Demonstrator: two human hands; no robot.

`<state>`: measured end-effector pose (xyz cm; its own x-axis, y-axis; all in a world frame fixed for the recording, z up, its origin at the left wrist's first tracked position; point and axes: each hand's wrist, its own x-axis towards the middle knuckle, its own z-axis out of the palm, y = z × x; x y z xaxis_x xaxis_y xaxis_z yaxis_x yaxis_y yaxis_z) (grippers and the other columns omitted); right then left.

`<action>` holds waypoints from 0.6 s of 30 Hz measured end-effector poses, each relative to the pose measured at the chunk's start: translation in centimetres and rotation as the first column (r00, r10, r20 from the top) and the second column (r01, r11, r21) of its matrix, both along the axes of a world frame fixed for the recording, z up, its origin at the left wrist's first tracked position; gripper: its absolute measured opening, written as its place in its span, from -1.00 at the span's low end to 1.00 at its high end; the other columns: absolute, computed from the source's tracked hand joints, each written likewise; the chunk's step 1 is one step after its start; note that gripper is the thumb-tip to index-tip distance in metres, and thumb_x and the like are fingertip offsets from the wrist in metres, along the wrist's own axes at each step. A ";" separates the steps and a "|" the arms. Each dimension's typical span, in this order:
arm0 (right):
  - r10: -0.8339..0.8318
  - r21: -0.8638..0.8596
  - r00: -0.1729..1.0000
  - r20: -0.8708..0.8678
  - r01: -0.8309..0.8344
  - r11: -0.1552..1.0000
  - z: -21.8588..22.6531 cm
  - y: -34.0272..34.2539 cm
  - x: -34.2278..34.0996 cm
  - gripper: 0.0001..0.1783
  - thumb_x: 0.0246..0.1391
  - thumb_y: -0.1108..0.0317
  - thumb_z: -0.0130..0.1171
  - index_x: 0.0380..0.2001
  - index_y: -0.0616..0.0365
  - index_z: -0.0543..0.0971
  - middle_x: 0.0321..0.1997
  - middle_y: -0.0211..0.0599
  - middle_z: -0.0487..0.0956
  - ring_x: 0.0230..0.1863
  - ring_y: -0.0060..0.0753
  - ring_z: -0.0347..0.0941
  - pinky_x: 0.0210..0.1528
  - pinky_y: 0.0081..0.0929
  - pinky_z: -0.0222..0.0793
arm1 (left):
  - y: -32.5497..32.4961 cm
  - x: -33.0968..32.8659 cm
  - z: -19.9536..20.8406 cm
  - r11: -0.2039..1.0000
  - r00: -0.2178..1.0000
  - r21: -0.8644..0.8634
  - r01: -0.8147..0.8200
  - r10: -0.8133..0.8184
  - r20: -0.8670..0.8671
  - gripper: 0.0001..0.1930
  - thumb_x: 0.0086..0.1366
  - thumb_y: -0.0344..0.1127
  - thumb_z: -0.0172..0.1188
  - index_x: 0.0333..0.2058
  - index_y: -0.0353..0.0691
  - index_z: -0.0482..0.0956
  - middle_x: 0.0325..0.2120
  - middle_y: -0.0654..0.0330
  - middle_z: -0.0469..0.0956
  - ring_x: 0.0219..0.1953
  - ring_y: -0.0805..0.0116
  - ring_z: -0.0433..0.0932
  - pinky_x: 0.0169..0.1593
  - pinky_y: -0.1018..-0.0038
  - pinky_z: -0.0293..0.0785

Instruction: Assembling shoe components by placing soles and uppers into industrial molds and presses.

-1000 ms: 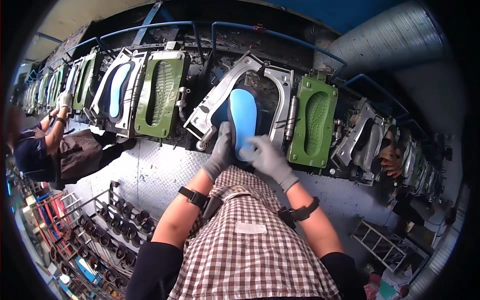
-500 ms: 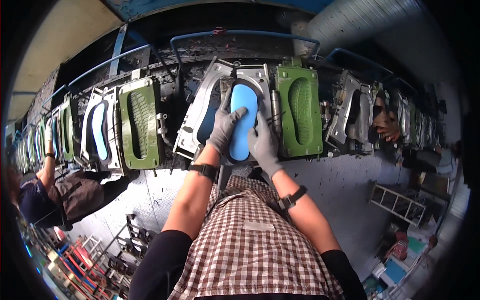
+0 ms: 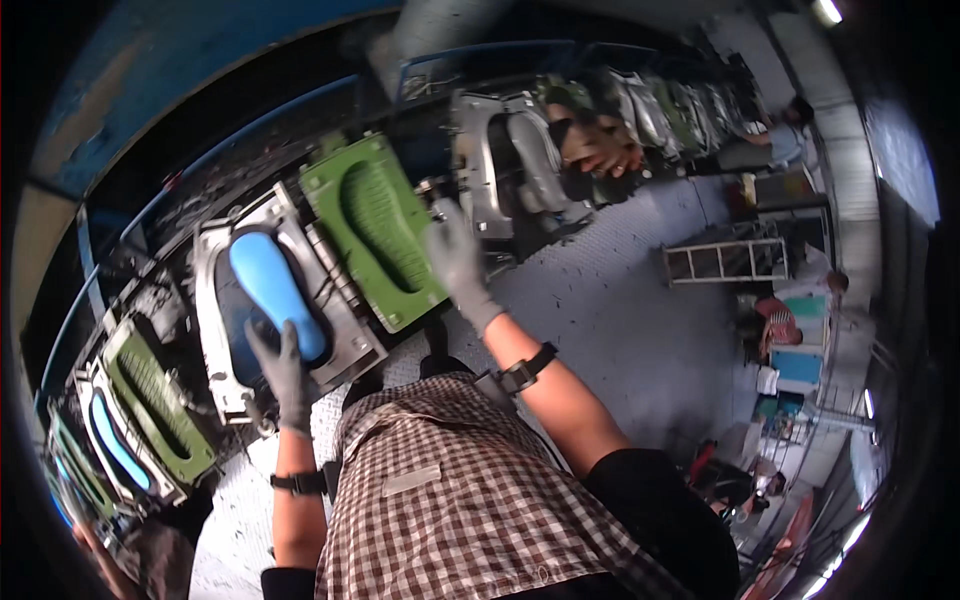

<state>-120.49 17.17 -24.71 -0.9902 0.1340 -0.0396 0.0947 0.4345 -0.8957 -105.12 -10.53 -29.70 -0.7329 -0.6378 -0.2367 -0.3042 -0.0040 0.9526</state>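
A blue foot-shaped sole piece (image 3: 272, 285) lies on the silver-grey mould half (image 3: 213, 345), over one of its foot-shaped recesses. At the sole's lower end is my left hand (image 3: 280, 375), grey-gloved, with thumb and fingers apart; the thumb is against or just beside the blue edge. Hinged to the silver half, the green mould half (image 3: 405, 300) lies open on the right, its foot-shaped cavity ribbed with tread. My grey-gloved right hand (image 3: 458, 262) is at this green half's right edge, just below a metal fitting (image 3: 432, 188). Its fingers are blurred, so their grip is unclear.
Another open mould (image 3: 485, 165) stands right, beside brown gloves or similar brown items (image 3: 595, 140). Farther left sit a second green mould half (image 3: 155, 395) and another blue sole (image 3: 118, 445). A blue rail (image 3: 250, 125) runs behind. A metal rack (image 3: 728, 262) stands on the floor.
The blue sole, earlier between both my hands, now rests on the silver mould half. My right hand has moved to the green half's right edge. The view has swung right.
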 end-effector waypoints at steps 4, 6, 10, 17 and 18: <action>-0.475 0.147 0.848 -0.235 0.514 0.845 1.7 20.7 -7.2 -0.39 0.18 0.10 0.26 0.18 0.28 0.49 0.08 0.04 0.57 0.11 -0.09 0.51 0.17 -0.22 0.41 | 6.5 -2.4 6.9 0.970 0.984 -0.243 0.019 -0.062 -0.168 -0.29 0.45 -0.24 0.21 0.44 -0.35 0.15 0.42 -0.07 0.22 0.43 0.10 0.23 0.47 0.26 0.07; -0.587 0.076 0.806 -0.076 0.592 0.803 1.4 24.9 -9.9 -0.27 0.11 0.00 0.31 0.22 0.28 0.47 0.17 0.11 0.53 0.19 -0.01 0.48 0.21 -0.19 0.40 | 11.9 -5.6 8.4 0.979 0.924 -0.175 0.101 -0.158 -0.349 -0.44 0.50 -0.36 0.09 0.40 -0.34 0.23 0.38 0.00 0.31 0.39 0.18 0.29 0.44 0.33 0.14; -0.480 0.605 0.875 0.062 0.350 0.716 1.9 27.1 -13.4 0.09 -0.16 -0.24 0.40 0.33 0.24 0.35 0.32 0.20 0.38 0.31 0.25 0.36 0.31 -0.07 0.35 | 25.2 -13.3 12.3 0.856 0.817 -0.153 0.494 -0.517 -0.255 -0.41 0.47 -0.36 0.13 0.41 -0.31 0.22 0.35 0.00 0.35 0.40 0.20 0.31 0.46 0.30 0.15; -0.187 -0.592 0.972 0.141 0.234 0.771 3.8 32.0 -14.4 -0.72 0.14 0.57 0.28 -0.05 0.27 0.59 -0.16 -0.46 0.63 -0.18 -0.62 0.55 -0.02 -0.59 0.49 | 41.9 -32.1 3.8 0.693 0.929 0.651 0.311 -0.367 -0.053 -0.39 0.30 -0.28 0.31 0.23 -0.41 0.30 -0.03 0.10 0.61 -0.09 0.30 0.61 -0.05 0.41 0.55; -0.135 -0.535 0.977 0.167 0.205 0.820 5.9 30.5 -14.8 -0.74 0.21 0.57 0.23 -0.03 0.25 0.59 -0.15 -0.46 0.63 -0.17 -0.68 0.53 -0.01 -0.62 0.47 | 40.8 -33.8 -0.6 0.661 0.925 0.651 0.374 -0.319 -0.207 -0.45 0.29 -0.26 0.33 0.17 -0.40 0.39 -0.07 0.12 0.64 -0.10 0.31 0.62 -0.06 0.41 0.56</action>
<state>-135.33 47.69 -18.86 -0.9370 0.2219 -0.2699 0.2395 -0.1549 -0.9585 -138.91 30.26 -30.26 -0.8993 -0.0265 -0.4365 -0.3506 -0.5529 0.7559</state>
